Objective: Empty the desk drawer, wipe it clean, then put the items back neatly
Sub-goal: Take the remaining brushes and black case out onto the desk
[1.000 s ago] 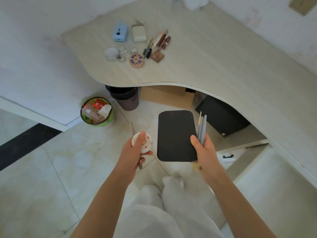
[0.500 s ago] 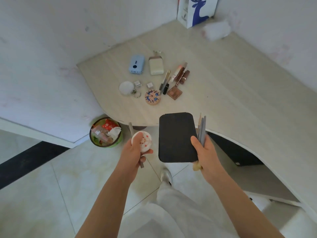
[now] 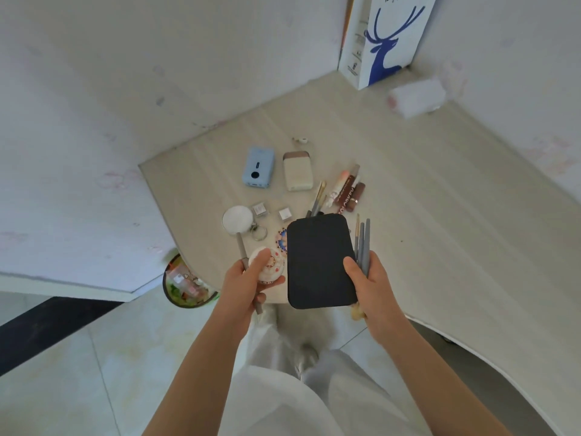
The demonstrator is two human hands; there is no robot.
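My left hand (image 3: 243, 283) grips a round white patterned compact (image 3: 270, 267) together with a thin grey brush handle (image 3: 242, 250). My right hand (image 3: 372, 283) holds a black rounded flat case (image 3: 317, 259) and several grey makeup brushes (image 3: 363, 243) against its side. Both hands hover over the near edge of the pale wooden desk (image 3: 440, 199). On the desk lie a blue power bank (image 3: 258, 166), a cream case (image 3: 297, 171), a round mirror (image 3: 237, 218), two small square boxes (image 3: 284, 213), a ring (image 3: 259, 234) and lipstick tubes (image 3: 347, 191). The drawer is out of sight.
A white box with a blue deer print (image 3: 386, 39) stands in the desk's far corner, a white cloth roll (image 3: 416, 97) beside it. A small white earbud (image 3: 301, 140) lies behind the cream case. A green bin of rubbish (image 3: 185, 286) sits on the tiled floor under the desk's left end.
The view has tilted up and moved closer to the desk; my hands, still holding the same items, now hang over the desk's edge near the laid-out things.
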